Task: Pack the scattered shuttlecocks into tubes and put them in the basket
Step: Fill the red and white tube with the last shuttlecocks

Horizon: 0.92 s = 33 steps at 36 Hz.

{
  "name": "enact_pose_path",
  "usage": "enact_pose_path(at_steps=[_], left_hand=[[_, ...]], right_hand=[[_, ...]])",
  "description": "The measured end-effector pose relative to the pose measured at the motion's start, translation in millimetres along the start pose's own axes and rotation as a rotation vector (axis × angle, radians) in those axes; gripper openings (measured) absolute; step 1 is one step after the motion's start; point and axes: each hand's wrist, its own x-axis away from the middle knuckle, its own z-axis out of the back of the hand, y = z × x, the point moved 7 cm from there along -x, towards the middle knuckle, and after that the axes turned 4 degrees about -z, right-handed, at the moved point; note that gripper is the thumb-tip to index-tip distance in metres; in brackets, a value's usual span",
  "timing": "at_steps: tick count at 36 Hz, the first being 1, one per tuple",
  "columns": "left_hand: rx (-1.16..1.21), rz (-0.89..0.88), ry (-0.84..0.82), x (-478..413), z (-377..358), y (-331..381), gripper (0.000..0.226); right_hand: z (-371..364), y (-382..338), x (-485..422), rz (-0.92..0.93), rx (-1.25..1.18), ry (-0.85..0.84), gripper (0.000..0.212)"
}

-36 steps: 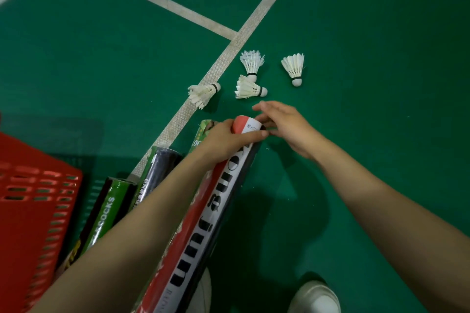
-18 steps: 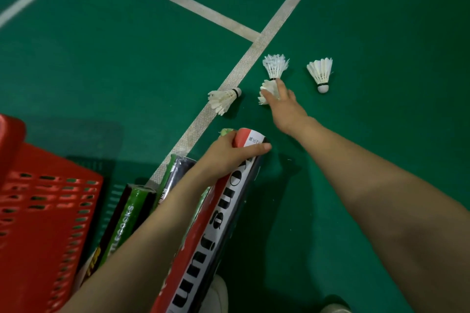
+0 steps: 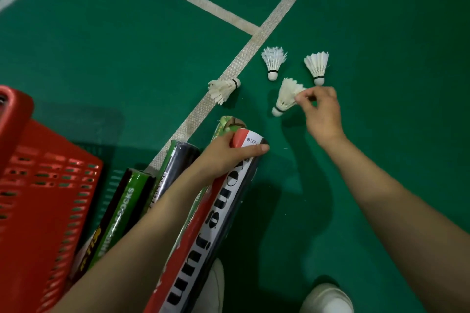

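My left hand (image 3: 229, 155) grips the open top of a red, white and black shuttlecock tube (image 3: 216, 223) that slants up from the floor. My right hand (image 3: 320, 109) pinches the feather skirt of a white shuttlecock (image 3: 286, 98), cork end pointing down-left, just above the tube's mouth. Three more shuttlecocks lie on the green court floor: one on the white line (image 3: 223, 87), one upright-looking behind (image 3: 273, 61), one to the right (image 3: 318, 66). The red basket (image 3: 38, 198) stands at the left.
Three other tubes lean beside the held one: a green-patterned one (image 3: 226, 124), a black one (image 3: 178, 162) and a green-black one (image 3: 122, 211). White court lines (image 3: 244, 56) cross the floor. My white shoes (image 3: 328, 297) show at the bottom edge.
My right hand has picked one shuttlecock off the floor by its feathers and drawn it back toward the tube. The left hand keeps its grip on the tube top.
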Motion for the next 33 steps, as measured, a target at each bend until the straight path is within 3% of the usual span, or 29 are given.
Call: enact_pose_path(at_steps=[2,6,15,20,25,27,30,33], left_hand=[[-0.001,0.007,-0.001,6,-1,-2,0.046],[0.001,-0.002,-0.007,15,-5,-4,0.045],[0.011,-0.005,-0.076,21,-20,-10,0.052],[0.018,-0.044,-0.077,15,-25,-5,0.049],[-0.009,-0.057,-0.057,8,-18,-5,0.053],[-0.008,-0.05,-0.041,8,-15,-9,0.059],[-0.062,-0.055,0.018,6,-4,-13,0.075],[-0.053,-0.035,0.043,2,15,-14,0.073]], right_hand=[[4,-3,15,-0.051,-0.12,-0.054,0.005],[-1,-12,44,-0.13,-0.419,-0.29,0.018],[-3,-16,70,-0.038,-0.28,-0.368,0.018],[-26,-29,95,-0.088,-0.247,-0.54,0.013],[-48,-31,116,-0.183,-0.281,-0.68,0.073],[-55,-26,109,-0.244,-0.327,-0.724,0.081],[-68,-25,94,-0.259,-0.328,-0.751,0.064],[-72,-36,68,-0.181,-0.322,-0.596,0.036]])
